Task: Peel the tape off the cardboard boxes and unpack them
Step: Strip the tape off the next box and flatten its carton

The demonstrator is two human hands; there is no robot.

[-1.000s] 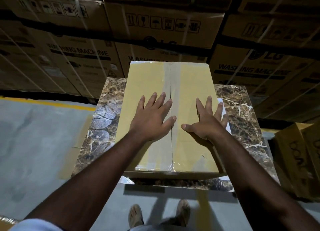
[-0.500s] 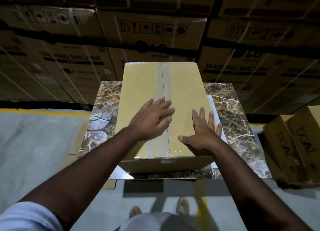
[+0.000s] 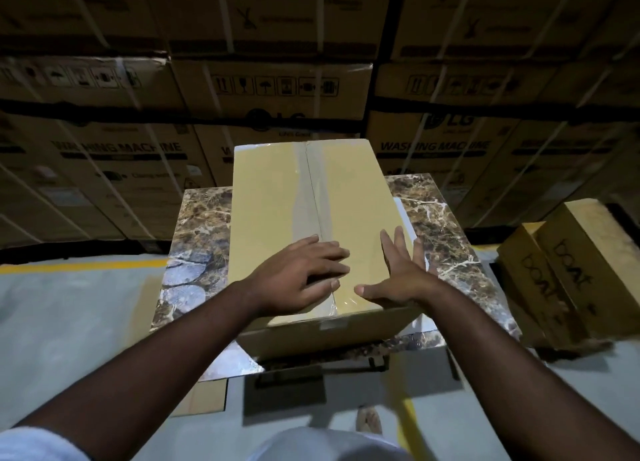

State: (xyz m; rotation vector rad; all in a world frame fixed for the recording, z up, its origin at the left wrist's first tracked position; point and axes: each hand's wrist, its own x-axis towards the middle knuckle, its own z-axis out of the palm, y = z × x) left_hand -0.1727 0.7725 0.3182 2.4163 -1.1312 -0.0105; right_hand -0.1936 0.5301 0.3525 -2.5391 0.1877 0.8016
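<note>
Head view: washing-machine cartons point(image 3: 270, 121) wall off marble table point(image 3: 436, 225); boat boxes point(image 3: 568, 270) right.

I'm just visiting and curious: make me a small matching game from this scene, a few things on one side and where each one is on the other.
Things:
1. tape strip
2. left hand
3. right hand
4. marble-patterned table

Places:
A. under the cardboard box
B. flat on the box's right flap
C. along the box's middle seam
D. across the seam near the box's front edge

Pairs: 1-C, 2-D, 3-B, 4-A
</note>
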